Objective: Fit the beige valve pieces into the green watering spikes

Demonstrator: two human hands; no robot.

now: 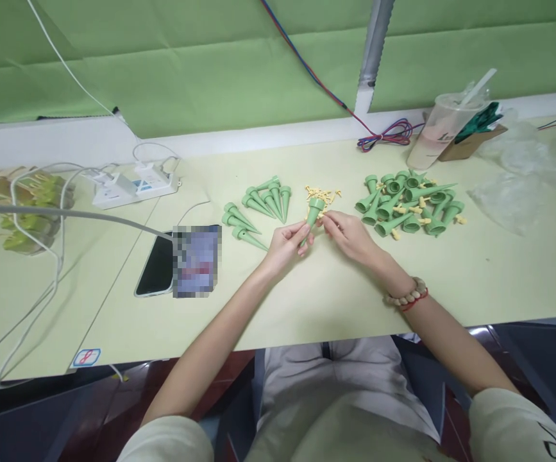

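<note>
My left hand (288, 244) is closed round the narrow end of a green plastic cone (313, 213), which stands tilted with its wide mouth up. My right hand (347, 232) pinches at the cone's mouth, where a small yellow piece shows between the fingertips. Behind the cone lies a little heap of small yellow pieces (322, 193). Left of it several green cones (258, 208) lie in loose rows. To the right sits a pile of green cones (407, 202) mixed with yellow pieces.
A phone (157, 266) lies at the left beside a blurred patch. A white power strip (133, 185) with cables sits further back. At the back right stand a plastic cup (438, 128) with a straw, a cardboard box (472, 142) and clear plastic bags (513, 186).
</note>
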